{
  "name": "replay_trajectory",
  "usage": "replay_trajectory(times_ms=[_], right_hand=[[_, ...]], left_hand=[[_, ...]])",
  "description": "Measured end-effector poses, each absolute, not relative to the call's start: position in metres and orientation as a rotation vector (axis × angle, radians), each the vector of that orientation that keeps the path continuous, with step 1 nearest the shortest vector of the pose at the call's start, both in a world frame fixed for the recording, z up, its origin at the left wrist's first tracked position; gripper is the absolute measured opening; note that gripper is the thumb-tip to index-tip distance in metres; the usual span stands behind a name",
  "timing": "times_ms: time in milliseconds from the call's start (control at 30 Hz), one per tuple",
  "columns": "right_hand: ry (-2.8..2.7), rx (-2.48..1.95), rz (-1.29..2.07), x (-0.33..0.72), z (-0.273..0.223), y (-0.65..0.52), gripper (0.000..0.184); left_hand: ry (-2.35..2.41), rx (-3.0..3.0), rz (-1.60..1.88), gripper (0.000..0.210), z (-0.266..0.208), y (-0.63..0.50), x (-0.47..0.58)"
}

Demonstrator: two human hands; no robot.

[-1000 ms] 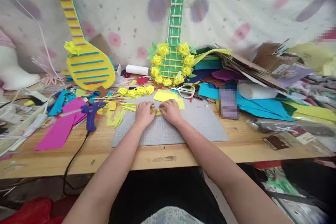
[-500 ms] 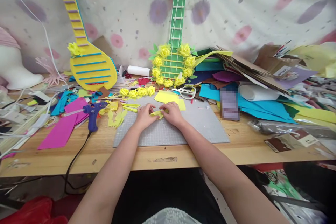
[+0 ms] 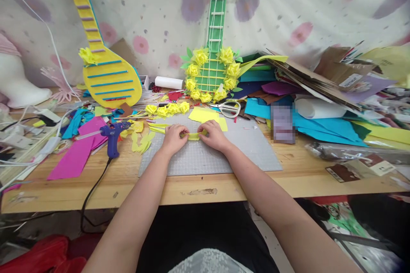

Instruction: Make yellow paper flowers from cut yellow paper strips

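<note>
My left hand (image 3: 174,138) and my right hand (image 3: 214,135) face each other over the grey cutting mat (image 3: 224,160). A short strip of yellow paper (image 3: 193,136) stretches between them, its two ends pinched in my fingers. Just behind the hands lie flat yellow paper sheets (image 3: 205,115). White-handled scissors (image 3: 229,109) rest beside those sheets. Cut yellow strips (image 3: 156,128) lie left of my left hand, with a row of yellow paper flowers (image 3: 168,109) beyond them.
A blue glue gun (image 3: 113,138) stands at left near magenta paper (image 3: 72,160). Behind are a yellow lute-shaped craft (image 3: 112,79) and a green one (image 3: 209,79) ringed with yellow flowers. Blue sheets (image 3: 323,130), cardboard (image 3: 307,79) and a pixelated rectangular item (image 3: 283,123) crowd the right.
My hands have drawn slightly apart, and more of the yellow paper strip shows, pulled straight between them. The view has tilted down a little.
</note>
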State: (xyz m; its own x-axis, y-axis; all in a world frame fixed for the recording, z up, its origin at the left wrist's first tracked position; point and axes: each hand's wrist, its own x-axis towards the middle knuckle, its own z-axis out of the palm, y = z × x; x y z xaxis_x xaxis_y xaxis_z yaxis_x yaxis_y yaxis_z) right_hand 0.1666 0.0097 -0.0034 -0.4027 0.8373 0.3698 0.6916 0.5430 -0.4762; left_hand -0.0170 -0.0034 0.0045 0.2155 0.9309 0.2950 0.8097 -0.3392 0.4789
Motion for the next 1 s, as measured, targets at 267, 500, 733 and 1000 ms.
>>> replay_trajectory(times_ms=[267, 500, 733, 1000], right_hand=[[-2.309, -1.182, 0.307, 0.167, 0.003, 0.004, 0.030], [-2.230, -1.313, 0.281, 0.159, -0.004, 0.011, 0.016], [-2.233, -1.312, 0.261, 0.156, -0.003, 0.012, 0.009], [-2.314, -1.222, 0.236, 0.168, 0.000, 0.007, 0.007]], left_hand=[[1.701, 2.250, 0.808, 0.006, 0.003, -0.003, -0.016], [1.749, 2.249, 0.849, 0.009, 0.002, -0.002, -0.016], [1.711, 2.311, 0.791, 0.007, 0.002, -0.001, -0.015], [1.588, 2.394, 0.753, 0.008, 0.004, -0.006, -0.015]])
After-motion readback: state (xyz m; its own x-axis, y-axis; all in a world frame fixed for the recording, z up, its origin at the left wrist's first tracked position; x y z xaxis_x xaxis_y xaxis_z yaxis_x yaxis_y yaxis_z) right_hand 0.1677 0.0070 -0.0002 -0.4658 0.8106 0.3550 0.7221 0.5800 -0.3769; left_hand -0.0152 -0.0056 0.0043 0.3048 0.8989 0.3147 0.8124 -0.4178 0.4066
